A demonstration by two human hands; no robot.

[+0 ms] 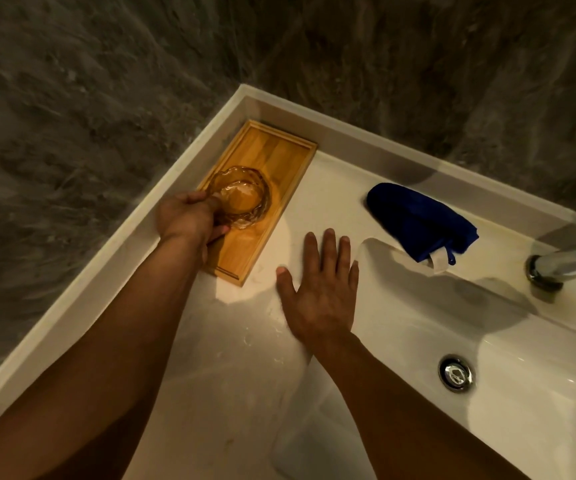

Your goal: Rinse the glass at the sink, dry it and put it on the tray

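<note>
Both hands are seen over the counter. By the left hand [189, 216] a clear ribbed glass [241, 199] is gripped at its near wall, fingers curled round it, over the near half of the wooden tray [279, 150]; whether its base rests there cannot be told. Spread flat, the right hand [321, 289] is pressed on the white counter [210, 358], holding nothing, probably for balance. A blue cloth [418, 220] is laid beside the sink basin [521, 393], apparently within reach for drying.

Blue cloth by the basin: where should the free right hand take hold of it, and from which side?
Grip the blue cloth at its bunched middle, coming from above and the near side. It lies folded in a soft mound on the sink ledge, so a top pinch should gather it. The right hand rests flat nearby; the faucet crowds the right.
</note>
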